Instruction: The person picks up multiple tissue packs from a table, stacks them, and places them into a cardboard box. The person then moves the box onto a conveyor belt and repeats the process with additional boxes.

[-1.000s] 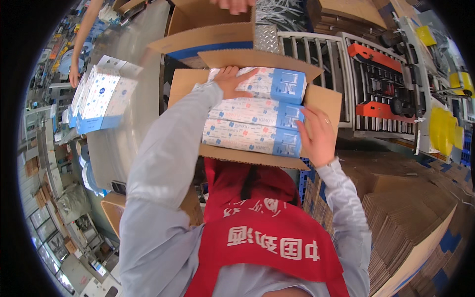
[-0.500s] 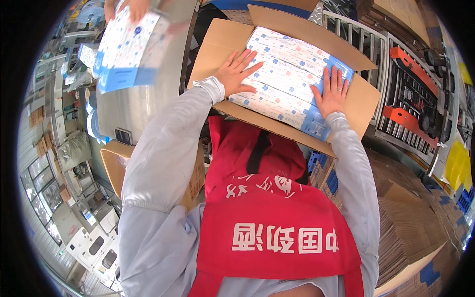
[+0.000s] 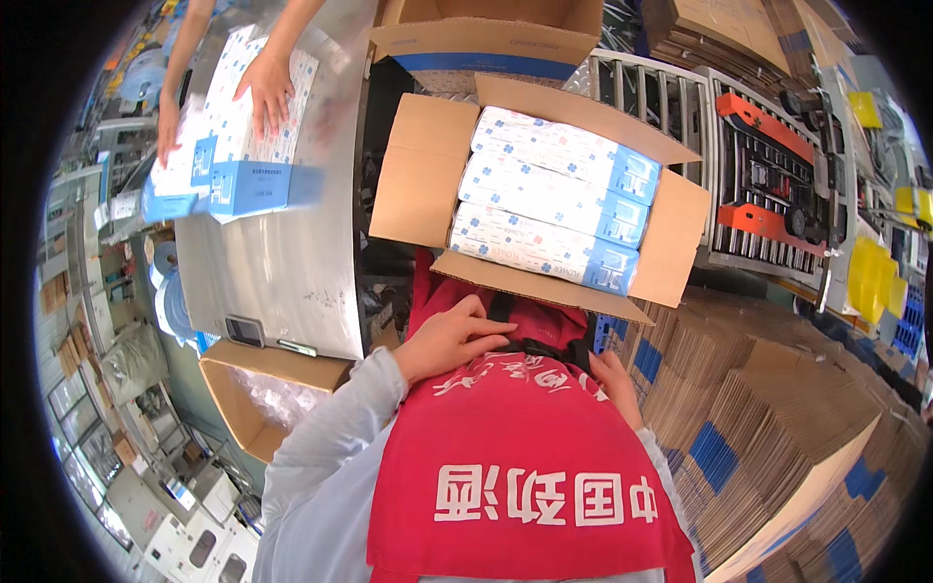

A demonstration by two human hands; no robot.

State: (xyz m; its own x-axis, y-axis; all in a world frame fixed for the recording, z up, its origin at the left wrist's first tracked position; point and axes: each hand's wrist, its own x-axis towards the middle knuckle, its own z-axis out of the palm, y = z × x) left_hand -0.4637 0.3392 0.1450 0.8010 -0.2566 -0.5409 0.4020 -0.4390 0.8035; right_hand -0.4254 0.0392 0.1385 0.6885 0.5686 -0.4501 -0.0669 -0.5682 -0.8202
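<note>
My left hand lies against the red apron at my waist, its fingers stretched out beside a black strap and holding nothing I can see. On the other side of the waist is my right hand, partly hidden by the apron, so its fingers cannot be read well. Just beyond both hands stands an open carton with its flaps spread. Inside it, three long white packs with blue printed ends lie side by side. Neither hand touches the carton.
At the left, another person's hands press on similar packs on a metal table. A phone lies near its edge. Another open carton stands beyond mine. Rollers and flattened cardboard stacks are to the right.
Both my hands have left the packs and dropped back to my waist. The carton appears a little lower in view. The other person's packs are now down on the table.
</note>
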